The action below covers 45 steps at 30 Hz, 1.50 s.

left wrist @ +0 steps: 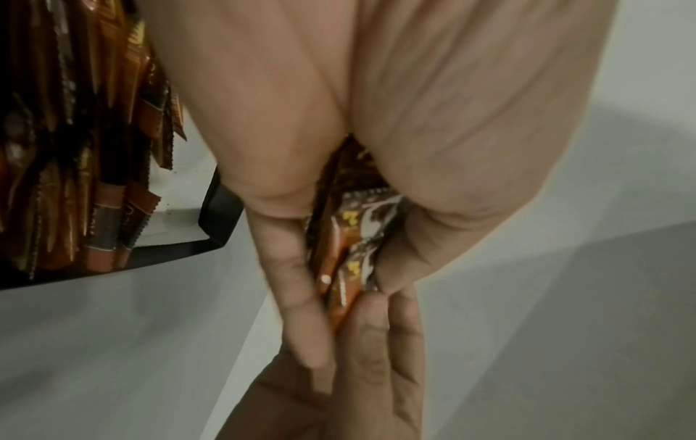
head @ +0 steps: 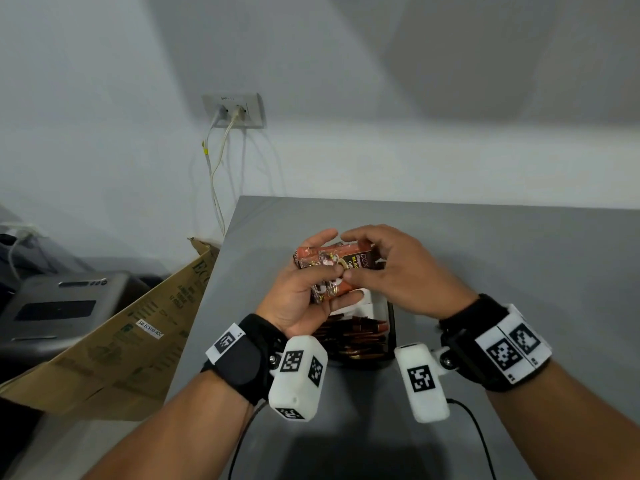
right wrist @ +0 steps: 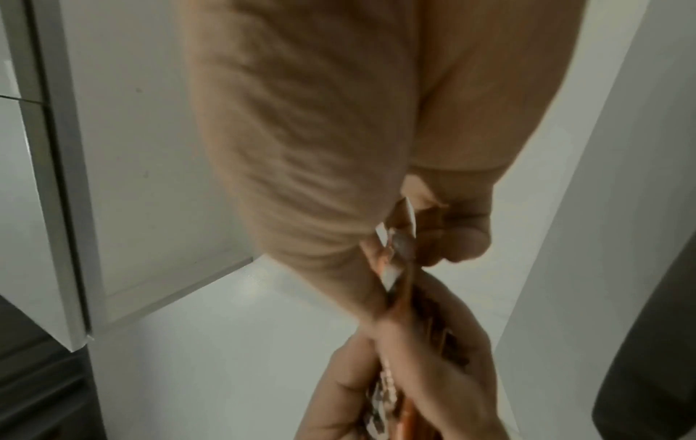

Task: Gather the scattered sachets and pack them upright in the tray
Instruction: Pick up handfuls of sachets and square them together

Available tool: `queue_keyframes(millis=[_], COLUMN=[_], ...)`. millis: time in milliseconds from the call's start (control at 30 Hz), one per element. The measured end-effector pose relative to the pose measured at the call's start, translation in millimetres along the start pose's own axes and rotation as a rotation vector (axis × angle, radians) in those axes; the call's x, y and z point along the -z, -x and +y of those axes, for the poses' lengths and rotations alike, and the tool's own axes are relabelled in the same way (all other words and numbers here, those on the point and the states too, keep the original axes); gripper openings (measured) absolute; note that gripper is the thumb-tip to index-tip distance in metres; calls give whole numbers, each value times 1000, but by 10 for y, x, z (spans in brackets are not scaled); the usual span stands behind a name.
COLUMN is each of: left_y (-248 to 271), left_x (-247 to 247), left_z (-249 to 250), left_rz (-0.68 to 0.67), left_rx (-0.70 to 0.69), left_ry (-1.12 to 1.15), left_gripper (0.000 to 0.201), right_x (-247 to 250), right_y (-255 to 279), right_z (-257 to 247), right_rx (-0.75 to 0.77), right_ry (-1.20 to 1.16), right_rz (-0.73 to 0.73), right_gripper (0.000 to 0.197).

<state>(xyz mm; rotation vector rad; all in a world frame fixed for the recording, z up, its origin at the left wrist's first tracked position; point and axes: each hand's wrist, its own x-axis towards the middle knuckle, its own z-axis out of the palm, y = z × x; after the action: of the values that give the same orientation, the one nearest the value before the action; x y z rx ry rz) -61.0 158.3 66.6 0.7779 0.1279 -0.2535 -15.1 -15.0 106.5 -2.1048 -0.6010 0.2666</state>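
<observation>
Above the black tray my two hands hold a bundle of orange-brown sachets. My left hand grips the bundle from the left, fingers curled behind it and thumb across the front. My right hand pinches the bundle's right end, where a dark sachet shows. In the left wrist view the sachets sit squeezed between palm and fingers, and the tray holds several sachets standing on edge. In the right wrist view the sachet edges poke out between thumb and fingers.
The grey table runs right and toward me. A flattened cardboard box leans against its left edge, with a grey machine beyond. A wall socket with cables sits behind the table.
</observation>
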Motion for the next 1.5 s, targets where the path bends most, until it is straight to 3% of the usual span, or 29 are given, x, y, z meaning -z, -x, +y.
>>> queue_keyframes(millis=[67,200,367,533,667,900,1033,1233,1333,1500], left_y=[-20,-66,-104,-132,-167,-198,-187,-106,-93,-154], left_x=[19,67,117,34,-6,3,-56,-21,20,-22], left_z=[-17,-8,4,-20,-38,-56,-71,-22,-8,-32], left_rz=[15,35,10,101,224,287,223,198,210,252], left_rx=[-9,4,-14,-98,-206,-288,-260,-163,-152,-261], left_ry=[12,80,116,81,80,111,97,213,174,142], left_gripper=[57,45,42,45,52,59,64,44,44,50], right_x=[-16,14,137,-36,-221,-357,-449,-171,-22,-148], right_y=[-4,-12,-69,-69,-81,-86,-117,-186,-150,-54], right_z=[48,35,37,29,42,13,-21,-13,-23,-15], right_rx=[-61,-131,-216,-261,-360,-393,-422,-448,-383,-381], right_ry=[-142,-373,-649,-839,-1022,-1035,-908,-922,-912,-960], right_rz=[42,180,253,253,260,233,213,408,360,241], right_gripper=[53,48,53,26,22,30,17,13,18,23])
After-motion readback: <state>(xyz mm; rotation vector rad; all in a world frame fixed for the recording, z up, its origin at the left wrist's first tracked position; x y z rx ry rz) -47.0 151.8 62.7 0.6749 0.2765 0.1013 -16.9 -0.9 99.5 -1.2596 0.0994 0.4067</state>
